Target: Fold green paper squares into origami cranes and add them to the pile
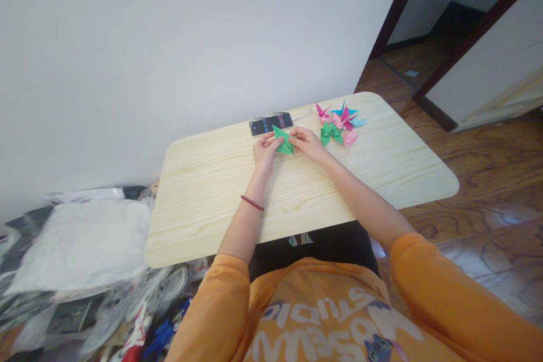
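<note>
A folded piece of green paper (283,141) lies between both hands above the far part of a light wooden table (212,192). My left hand (265,150) pinches its left side. My right hand (307,142) pinches its right side. Just to the right of my right hand sits a small pile of folded paper cranes (339,123) in pink, blue and green. A dark phone (271,123) lies flat just beyond the hands, with a cable running off to its right.
A white wall stands right behind the table. Left of the table lies a heap of plastic bags and a white cloth (85,243). Wooden floor and a dark-framed doorway (424,28) are to the right.
</note>
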Tool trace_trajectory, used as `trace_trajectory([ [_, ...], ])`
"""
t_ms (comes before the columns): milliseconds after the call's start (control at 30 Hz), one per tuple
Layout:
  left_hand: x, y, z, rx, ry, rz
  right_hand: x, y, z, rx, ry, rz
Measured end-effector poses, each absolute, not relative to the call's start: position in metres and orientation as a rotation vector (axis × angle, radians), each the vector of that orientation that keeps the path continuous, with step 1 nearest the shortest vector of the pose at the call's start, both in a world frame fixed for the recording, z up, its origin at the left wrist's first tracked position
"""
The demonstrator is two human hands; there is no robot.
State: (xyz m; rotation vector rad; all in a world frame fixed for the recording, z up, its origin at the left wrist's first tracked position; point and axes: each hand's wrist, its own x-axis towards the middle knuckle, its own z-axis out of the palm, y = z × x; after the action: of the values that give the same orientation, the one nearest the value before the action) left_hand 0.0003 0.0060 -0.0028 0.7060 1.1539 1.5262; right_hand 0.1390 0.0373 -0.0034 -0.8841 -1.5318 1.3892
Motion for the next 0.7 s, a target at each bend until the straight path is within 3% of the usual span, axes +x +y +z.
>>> trace_trajectory([
  [233, -0.001, 0.006, -0.007, 0.956, 1.173, 1.494, 0.137, 0.033, 0.004, -0.988, -1.371, 1.455],
  [700, 0.000, 0.008, -0.003, 0.626, 1.179, 1.716, 0.139, 0.029, 0.013, -1.096, -1.379, 1.553],
])
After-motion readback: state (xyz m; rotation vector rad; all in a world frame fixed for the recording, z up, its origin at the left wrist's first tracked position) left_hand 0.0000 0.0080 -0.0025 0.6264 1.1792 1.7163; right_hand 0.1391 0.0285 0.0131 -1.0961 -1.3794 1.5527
